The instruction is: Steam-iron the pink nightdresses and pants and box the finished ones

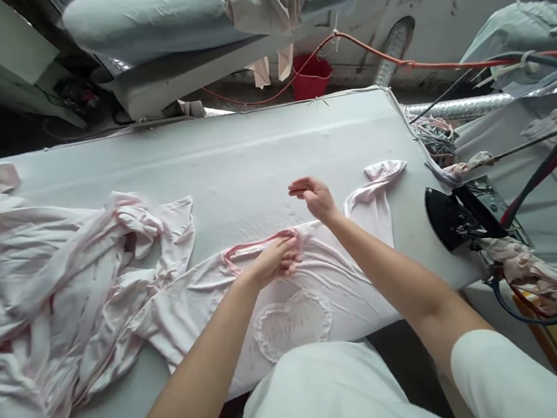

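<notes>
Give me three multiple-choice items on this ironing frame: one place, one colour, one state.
1. Where is the iron?
A. board's right end
B. on the shirt
C. on the floor

2. What colour is the shirt's neckline trim?
A. blue
B. pink
C. black

3. What is the left hand doing?
A. gripping the iron
B. hanging idle
C. pinching the neckline

Answers: 1 A, it sits at the board's right end; 2 B, darker pink than the cloth; 3 C, fingers closed on the trim, while the right hand hovers empty.

Your left hand (pixel 274 263) covers part of the shirt's neckline (pixel 252 245). The pile of pink garments (pixel 43 309) runs off the left edge.
</notes>
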A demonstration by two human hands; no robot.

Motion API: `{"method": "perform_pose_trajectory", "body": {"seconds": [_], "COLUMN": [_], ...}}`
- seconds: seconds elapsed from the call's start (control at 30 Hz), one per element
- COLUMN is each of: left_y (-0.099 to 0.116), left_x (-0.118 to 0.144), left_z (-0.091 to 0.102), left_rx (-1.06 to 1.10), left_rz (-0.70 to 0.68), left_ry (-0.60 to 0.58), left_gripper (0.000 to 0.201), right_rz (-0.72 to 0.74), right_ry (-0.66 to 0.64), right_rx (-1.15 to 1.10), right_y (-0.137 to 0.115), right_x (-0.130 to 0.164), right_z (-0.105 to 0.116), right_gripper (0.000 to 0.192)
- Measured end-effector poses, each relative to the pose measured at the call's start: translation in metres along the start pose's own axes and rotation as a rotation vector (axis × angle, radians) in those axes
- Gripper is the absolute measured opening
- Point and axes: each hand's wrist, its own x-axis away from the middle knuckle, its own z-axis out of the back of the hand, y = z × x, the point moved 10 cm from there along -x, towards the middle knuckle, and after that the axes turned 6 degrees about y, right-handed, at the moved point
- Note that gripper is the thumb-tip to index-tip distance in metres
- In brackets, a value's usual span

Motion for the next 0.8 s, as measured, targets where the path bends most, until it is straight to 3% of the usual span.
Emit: {"method": "perform_pose_trajectory", "body": {"seconds": [0.03,0.07,0.13,0.2,0.27,0.3,0.37,0.43,0.5,0.57,0.7,0.8], "left_y": [0.004,0.011,0.026,0.039,0.048,0.051,0.055,0.059,0.063,0.064,0.062,0.059], "left_x": [-0.013,-0.024,-0.042,-0.052,-0.058,-0.060,-0.061,-0.057,-0.048,-0.038,-0.018,-0.012], "left_z": [-0.020,-0.028,-0.020,-0.003,0.009,0.012,0.012,0.009,0.004,-0.003,-0.013,-0.017], "left_rx": [0.103,0.175,0.197,0.086,-0.030,-0.069,-0.115,-0.167,-0.252,-0.439,-1.095,-1.311], "left_rz": [0.044,0.051,0.001,-0.079,-0.143,-0.167,-0.220,-0.302,-0.388,-0.454,-0.528,-0.522], "left_ry": [-0.071,-0.082,-0.014,0.081,0.171,0.221,0.333,0.442,0.506,0.520,0.622,0.702], "left_gripper": [0.034,0.027,0.018,0.016,0.018,0.019,0.022,0.026,0.032,0.033,0.034,0.039], "right_rz": [-0.007,-0.011,-0.020,-0.050,-0.128,-0.166,-0.192,-0.128,-0.005,0.145,0.331,0.343], "right_ry": [-0.060,-0.130,-0.322,-0.550,-0.669,-0.655,-0.501,-0.237,0.044,0.158,-0.082,-0.169], "right_rx": [0.072,0.177,0.495,0.904,1.254,1.364,1.456,1.456,1.392,1.231,0.955,0.970], "right_y": [0.006,0.012,0.025,0.039,0.048,0.047,0.036,0.017,-0.001,-0.005,0.029,0.059], "right_x": [0.003,0.008,0.021,0.036,0.044,0.043,0.037,0.034,0.051,0.091,0.190,0.228], "right_z": [-0.004,-0.006,0.005,0.049,0.125,0.165,0.228,0.254,0.247,0.208,0.096,0.050], "right_gripper": [0.032,0.032,0.027,0.020,0.023,0.024,0.026,0.026,0.031,0.039,0.051,0.060]}}
